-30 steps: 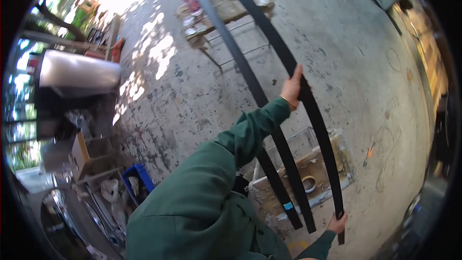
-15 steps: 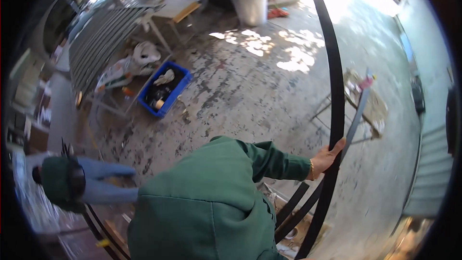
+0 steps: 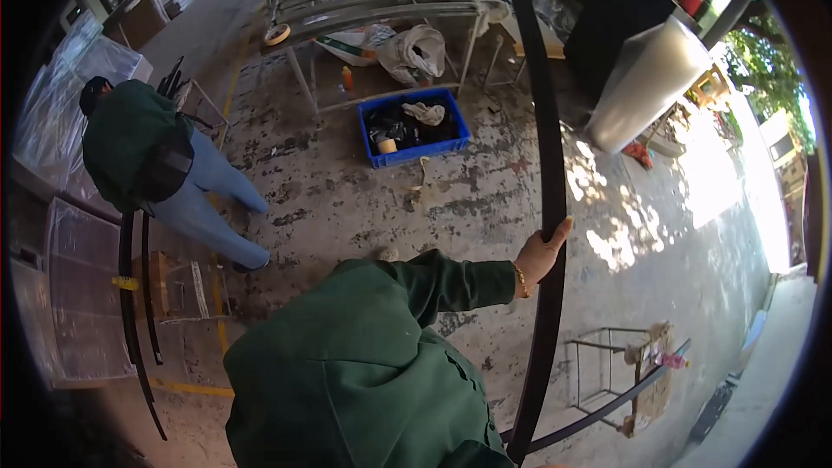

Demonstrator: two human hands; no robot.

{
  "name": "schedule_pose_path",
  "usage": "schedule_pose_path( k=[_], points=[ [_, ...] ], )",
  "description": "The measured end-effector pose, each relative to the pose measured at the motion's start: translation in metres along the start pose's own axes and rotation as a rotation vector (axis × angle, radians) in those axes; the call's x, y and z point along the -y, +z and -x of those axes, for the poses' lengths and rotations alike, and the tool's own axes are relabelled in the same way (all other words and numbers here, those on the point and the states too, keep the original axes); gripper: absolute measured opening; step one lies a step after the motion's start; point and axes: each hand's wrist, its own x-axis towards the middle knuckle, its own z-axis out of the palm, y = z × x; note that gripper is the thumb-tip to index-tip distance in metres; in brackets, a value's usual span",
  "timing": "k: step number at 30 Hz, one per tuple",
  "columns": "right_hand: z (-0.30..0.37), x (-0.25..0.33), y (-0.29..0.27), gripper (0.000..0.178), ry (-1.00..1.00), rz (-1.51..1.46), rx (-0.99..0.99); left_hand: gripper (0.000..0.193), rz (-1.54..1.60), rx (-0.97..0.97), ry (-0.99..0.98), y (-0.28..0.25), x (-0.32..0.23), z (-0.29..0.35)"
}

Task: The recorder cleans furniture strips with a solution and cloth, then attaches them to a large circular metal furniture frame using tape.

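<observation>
My left hand [image 3: 542,257], with a bracelet at its wrist, reaches out to the right in a green sleeve. It is closed around a long, flat black strip [image 3: 549,147], with the thumb over its right edge. The strip runs from the top of the view down past my body to the lower edge. Only a sliver of skin that may be my right hand [image 3: 555,465] shows at the bottom edge, its fingers hidden. Another dark strip [image 3: 620,399] slants from near the lower end of the first one to a small metal-framed stand [image 3: 598,329].
A blue crate [image 3: 414,156] with black bags stands before a slatted metal rack [image 3: 381,9]. At the left a co-worker [image 3: 130,143] bends over, near dark strips [image 3: 130,295] and wrapped goods [image 3: 82,286]. A plastic-wrapped roll [image 3: 646,82] leans at the back right.
My view has swung to the left, so the crate, rack and co-worker sit farther right and more in view. My left hand keeps its grip on the black strip.
</observation>
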Motion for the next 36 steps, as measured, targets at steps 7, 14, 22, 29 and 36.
schedule_pose_path(
  k=[7, 14, 22, 29, 36],
  points=[
    [-0.065, 0.206, 0.021, 0.052, -0.149, -0.042, 0.315, 0.071, 0.085, -0.209, 0.14, -0.168, -0.11, -0.099],
    [-0.073, 0.436, -0.035, 0.053, -0.334, 0.077, 0.582, 0.068, 0.098, -0.314, 0.344, -0.308, -0.234, -0.189],
    [-0.176, 0.56, 0.016, 0.027, -0.784, 0.002, 0.501, 0.082, 0.034, -0.562, 0.277, -0.426, -0.349, -0.303],
    [-0.212, 0.771, -0.033, 0.023, -1.05, 0.082, 0.41, 0.082, 0.037, -0.766, 0.466, -0.509, -0.43, -0.376],
    [-0.158, 0.87, -0.072, 0.03, -1.182, 0.056, 0.19, 0.038, 0.099, -0.695, 0.451, -0.605, -0.517, -0.4]
  ],
)
